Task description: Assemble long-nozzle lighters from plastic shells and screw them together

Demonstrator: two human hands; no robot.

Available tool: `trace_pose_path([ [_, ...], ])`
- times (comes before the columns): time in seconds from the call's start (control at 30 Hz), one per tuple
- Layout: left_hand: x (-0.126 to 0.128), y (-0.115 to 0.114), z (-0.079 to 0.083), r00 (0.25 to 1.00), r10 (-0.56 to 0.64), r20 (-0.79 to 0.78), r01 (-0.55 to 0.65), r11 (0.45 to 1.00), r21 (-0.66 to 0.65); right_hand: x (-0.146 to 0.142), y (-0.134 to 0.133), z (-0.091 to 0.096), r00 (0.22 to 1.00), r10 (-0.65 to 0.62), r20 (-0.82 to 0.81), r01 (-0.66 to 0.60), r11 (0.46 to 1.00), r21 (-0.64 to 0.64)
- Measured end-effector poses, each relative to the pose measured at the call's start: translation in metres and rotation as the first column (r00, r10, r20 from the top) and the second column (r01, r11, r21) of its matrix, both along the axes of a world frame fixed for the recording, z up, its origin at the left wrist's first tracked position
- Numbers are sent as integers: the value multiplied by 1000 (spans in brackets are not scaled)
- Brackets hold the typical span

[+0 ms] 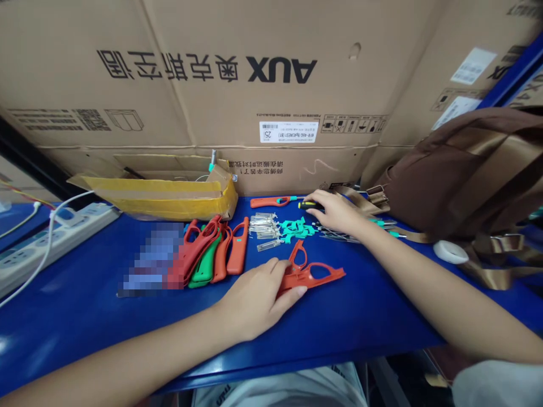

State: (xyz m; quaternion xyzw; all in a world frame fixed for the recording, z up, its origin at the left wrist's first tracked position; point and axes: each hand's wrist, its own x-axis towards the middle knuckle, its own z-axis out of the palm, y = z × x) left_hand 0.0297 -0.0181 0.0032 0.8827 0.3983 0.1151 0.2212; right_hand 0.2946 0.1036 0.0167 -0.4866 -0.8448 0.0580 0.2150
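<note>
Casing (313,279), orange and looped, clamped between thumb and fingers of the left hand (254,302). Sits over the middle of the blue tabletop (356,319). Just beyond, teal parts (297,229) and slim metal-and-clear parts (263,226); to the left, a row of red, green and orange casings (238,251). Farther out, a yellow-and-black handle (306,205), pinched under curled fingers and thumb of the right hand (335,210), well apart from the left. At the back, a large carton (190,107), printed upside down: "AUX", "奥克斯空调". On a white label (289,132), "KFR-46G/BpR3AES1 (B1)" and "25". Other lines too small to read.
</note>
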Motion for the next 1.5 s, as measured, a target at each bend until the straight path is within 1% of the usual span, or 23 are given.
trace_pose_path([
  [0.07,2,-1,-2,1000,5,-22,-6,1000,-16,3,17,-4,1000,-21,4,21,1000,-8],
  [0.13,2,-1,-4,1000,-8,-12,8,1000,-12,2,29,-8,1000,6,20,-5,999,-41],
  [0.2,0,-2,-6,999,-36,0,36,999,2,-1,33,-10,999,36,30,-34,998,-60],
  [0.27,-3,-2,-7,998,-67,12,67,998,18,-6,27,-7,999,49,22,-48,998,-45],
  [0.33,-6,-2,-7,994,-107,33,106,994,29,-12,11,1,997,74,3,-74,997,-19],
  [0.4,-8,0,-6,987,-149,64,148,989,19,-20,-14,11,985,170,-7,-170,984,-49],
  [0.43,-9,2,-6,984,-161,82,161,987,5,-24,-28,17,971,239,0,-238,967,-92],
  [0.5,-12,5,-5,980,-160,123,164,986,-28,-30,-56,25,932,362,13,-353,915,-194],
  [0.57,-15,8,-3,978,-125,165,136,989,-59,-34,-78,27,919,393,14,-375,885,-278],
  [0.67,-19,10,-3,974,-67,219,96,988,-124,-34,-93,23,921,386,56,-348,878,-330],
  [0.73,-20,11,-4,967,-15,255,53,989,-141,-32,-93,17,938,348,14,-321,881,-347],
  [0.8,-21,11,-7,955,28,297,5,994,-110,-29,-90,12,959,278,-51,-279,900,-334],
  [0.87,-21,11,-9,943,39,329,-18,998,-68,-27,-86,7,971,224,-87,-240,922,-304],
  [0.97,-20,9,-11,929,48,367,-28,998,-62,-25,-85,1,966,234,-107,-255,928,-272],
  [1.03,-20,5,-11,930,61,363,-38,997,-71,-24,-85,-1,957,259,-131,-285,925,-251],
  [1.1,-21,2,-14,948,45,316,-26,998,-65,-21,-85,0,953,254,-164,-284,937,-205],
  [1.17,-22,0,-18,962,15,271,-3,999,-45,-17,-84,3,956,224,-187,-252,957,-143],
  [1.23,-24,1,-22,966,-2,258,7,1000,-21,-12,-82,6,963,189,-193,-212,971,-106],
  [1.27,-25,3,-24,967,-4,255,5,1000,-4,-10,-82,8,965,179,-190,-201,974,-108],
  [1.33,-27,8,-25,972,-5,234,-7,999,49,-6,-82,11,966,188,-178,-217,962,-163],
  [1.43,-29,15,-24,990,3,143,-27,986,164,-4,-85,14,959,255,-125,-281,914,-292],
  [1.5,-29,18,-22,997,-5,78,-14,971,241,-7,-88,13,955,291,-53,-292,898,-329],
])
